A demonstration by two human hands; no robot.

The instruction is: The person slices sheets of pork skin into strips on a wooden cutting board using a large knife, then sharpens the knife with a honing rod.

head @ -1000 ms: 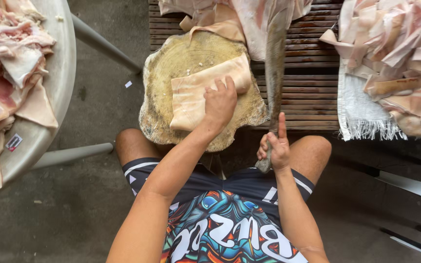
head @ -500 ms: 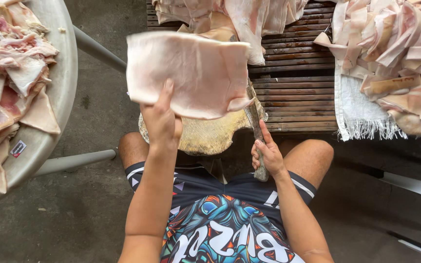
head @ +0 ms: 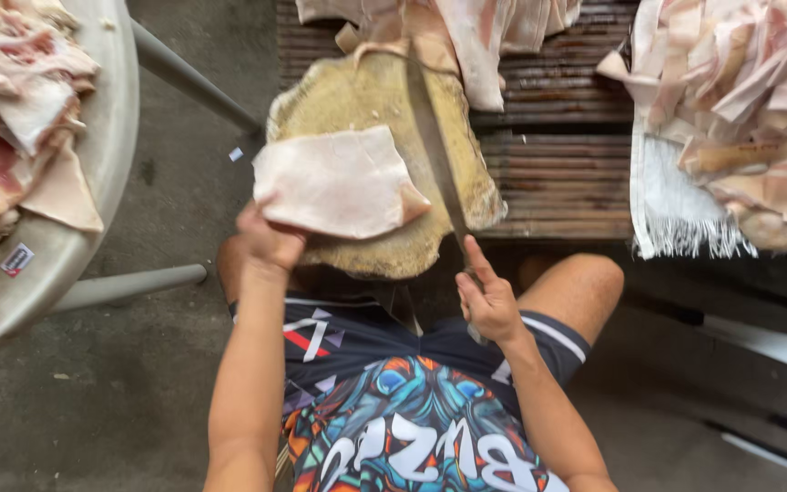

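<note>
The left hand (head: 268, 241) grips the near edge of a pale, flat slab of pork skin (head: 334, 182), which lies across a round wooden chopping block (head: 375, 100) just beyond the fingers. The right hand (head: 489, 301) is closed around the handle of a long knife (head: 434, 150), forefinger stretched along it; the blade runs away over the block, just right of the slab. Further left sits a metal tray (head: 107, 137) heaped with meat; to the far right, more strips (head: 749, 100) lie piled on a white cloth (head: 662, 196).
</note>
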